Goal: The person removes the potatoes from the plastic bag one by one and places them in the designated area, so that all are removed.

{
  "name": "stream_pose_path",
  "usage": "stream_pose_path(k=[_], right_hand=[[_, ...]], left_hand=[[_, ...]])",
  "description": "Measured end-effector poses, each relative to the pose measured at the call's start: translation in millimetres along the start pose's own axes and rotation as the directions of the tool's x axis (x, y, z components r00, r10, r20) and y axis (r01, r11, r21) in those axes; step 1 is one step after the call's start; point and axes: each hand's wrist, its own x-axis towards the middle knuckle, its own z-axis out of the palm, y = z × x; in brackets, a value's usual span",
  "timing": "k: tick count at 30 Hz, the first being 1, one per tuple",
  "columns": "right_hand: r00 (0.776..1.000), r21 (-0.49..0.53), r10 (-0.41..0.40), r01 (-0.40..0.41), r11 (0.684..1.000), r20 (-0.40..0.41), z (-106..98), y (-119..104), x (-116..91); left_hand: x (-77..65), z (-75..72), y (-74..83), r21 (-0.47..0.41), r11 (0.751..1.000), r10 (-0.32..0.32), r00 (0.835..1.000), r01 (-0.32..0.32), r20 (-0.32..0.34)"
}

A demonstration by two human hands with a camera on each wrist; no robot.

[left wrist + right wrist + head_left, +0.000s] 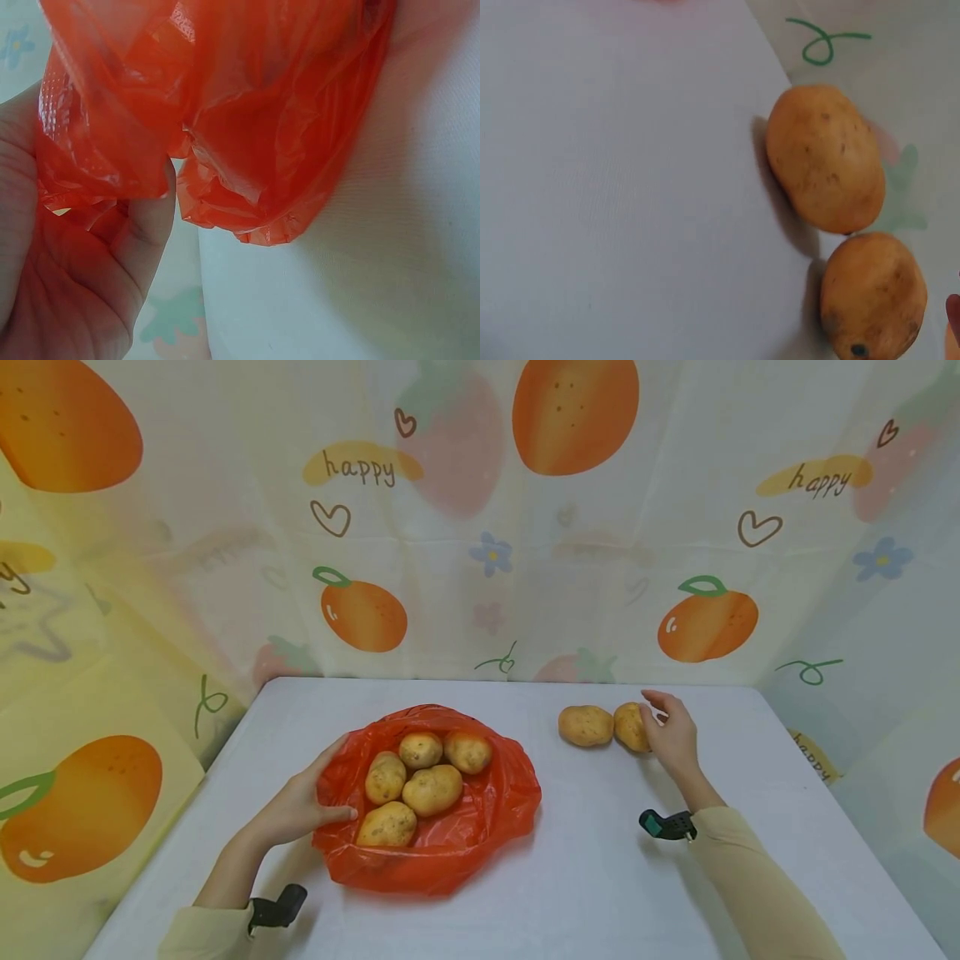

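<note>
A red plastic bag (pixel 480 852) stands on the table with its mouth spread wide. Several potatoes (pixel 432 791) lie inside it. My left hand (pixel 296 806) holds the bag's left rim, the thumb over the edge. In the left wrist view, the crumpled red film (pixel 247 157) sits between thumb and fingers. At the back right are two loose potatoes, a left one (pixel 586 727) and a right one (pixel 630 727), side by side. My right hand (pixel 672 737) is beside the right one, fingers spread and overlapping it in the head view. A fingertip (pixel 954 311) shows apart from that potato (pixel 874 296) in the right wrist view.
A white cloth covers the table (pixel 585 877). Behind it hangs a curtain (pixel 495 610) printed with oranges and strawberries, which also runs down both sides. Black wrist cameras are strapped to the left wrist (pixel 277 907) and right wrist (pixel 666 825).
</note>
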Motion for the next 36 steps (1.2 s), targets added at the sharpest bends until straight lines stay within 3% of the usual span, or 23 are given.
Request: stream_pose_path(k=[19,36], right_hand=[[0.984,0.138,-0.168,0.158,0.978,0.063,24,-44,-10],[0.956,0.255,-0.191,0.132,0.958,0.222,54,-75,-30]], left_hand=[[1.4,0.2,1.2,-0.005,1.0,-0.02,1.0,0.02,0.01],[1.2,0.7,3.6,-0.021,1.0,-0.018,1.0,0.018,0.014]])
